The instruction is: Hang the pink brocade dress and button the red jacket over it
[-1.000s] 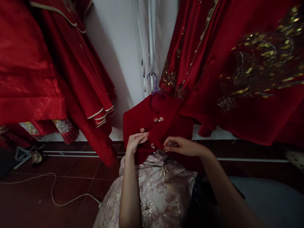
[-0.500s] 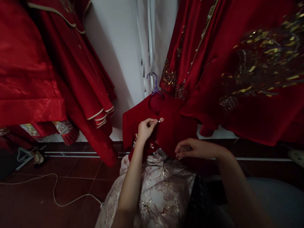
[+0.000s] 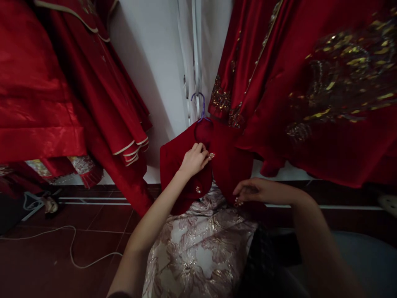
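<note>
A short red jacket [image 3: 234, 151] hangs on a purple hanger [image 3: 203, 108] over a pale dress with a metallic floral pattern [image 3: 198, 252]. My left hand [image 3: 195, 159] is closed on the jacket's front edge, its fingertips right beside a beaded flower button [image 3: 212, 155]. Another beaded flower [image 3: 198, 189] shows lower on the jacket, below my left wrist. My right hand [image 3: 256, 190] is curled at the lower right of the jacket, with a beaded trim [image 3: 238, 202] at its fingertips. Its exact grip is dark, but it appears to pinch the cloth there.
Red garments [image 3: 118, 107] hang at the left, and a red gown with gold sequins [image 3: 350, 82] hangs at the right. A white rail [image 3: 93, 201] runs low along the wall. A pale cable [image 3: 74, 248] lies across the dark tiled floor.
My left hand has turned, its fingers now bent over the jacket's front edge beside the flower. My right hand and the beaded trim have shifted slightly right. The jacket front has parted lower down.
</note>
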Demonstrator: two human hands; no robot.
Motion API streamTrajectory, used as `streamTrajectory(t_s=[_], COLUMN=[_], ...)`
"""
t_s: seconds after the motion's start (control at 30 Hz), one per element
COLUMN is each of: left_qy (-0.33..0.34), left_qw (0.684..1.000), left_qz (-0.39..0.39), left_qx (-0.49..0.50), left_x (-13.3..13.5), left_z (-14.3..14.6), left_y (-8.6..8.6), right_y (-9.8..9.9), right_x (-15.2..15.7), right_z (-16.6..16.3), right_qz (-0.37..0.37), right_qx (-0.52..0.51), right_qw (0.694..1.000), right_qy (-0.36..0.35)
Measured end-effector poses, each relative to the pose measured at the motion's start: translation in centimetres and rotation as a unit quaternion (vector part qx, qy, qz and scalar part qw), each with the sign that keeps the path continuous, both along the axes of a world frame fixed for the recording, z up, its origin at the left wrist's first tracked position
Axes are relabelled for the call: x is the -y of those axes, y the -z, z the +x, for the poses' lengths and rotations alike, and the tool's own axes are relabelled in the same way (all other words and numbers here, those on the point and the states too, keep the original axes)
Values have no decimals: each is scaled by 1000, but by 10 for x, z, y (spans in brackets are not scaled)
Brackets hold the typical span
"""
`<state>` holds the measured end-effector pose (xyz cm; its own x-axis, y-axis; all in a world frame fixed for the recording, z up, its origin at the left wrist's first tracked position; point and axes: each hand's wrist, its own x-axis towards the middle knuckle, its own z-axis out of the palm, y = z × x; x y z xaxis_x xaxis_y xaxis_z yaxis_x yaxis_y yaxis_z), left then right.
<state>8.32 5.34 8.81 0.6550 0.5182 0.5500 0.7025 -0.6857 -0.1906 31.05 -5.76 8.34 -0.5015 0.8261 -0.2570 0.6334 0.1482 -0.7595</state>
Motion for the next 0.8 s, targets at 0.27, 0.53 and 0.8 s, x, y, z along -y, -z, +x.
streamTrajectory(t_s=[0.27,0.53,0.8], left_qy=[14,61,39], left_qw=[997,997,994], left_qz=[70,54,90], left_qx=[-29,19,49], left_x=[-2,-2,-4], left_z=[9,5,11], left_y=[-7,0,6], right_y=[4,9,-26], right_x=[-1,-3,-40], right_z=[-15,-20,-76], right_qz=[24,91,384], right_qx=[-20,-27,-104], right_qw=[999,994,887], right_qy=[3,46,233])
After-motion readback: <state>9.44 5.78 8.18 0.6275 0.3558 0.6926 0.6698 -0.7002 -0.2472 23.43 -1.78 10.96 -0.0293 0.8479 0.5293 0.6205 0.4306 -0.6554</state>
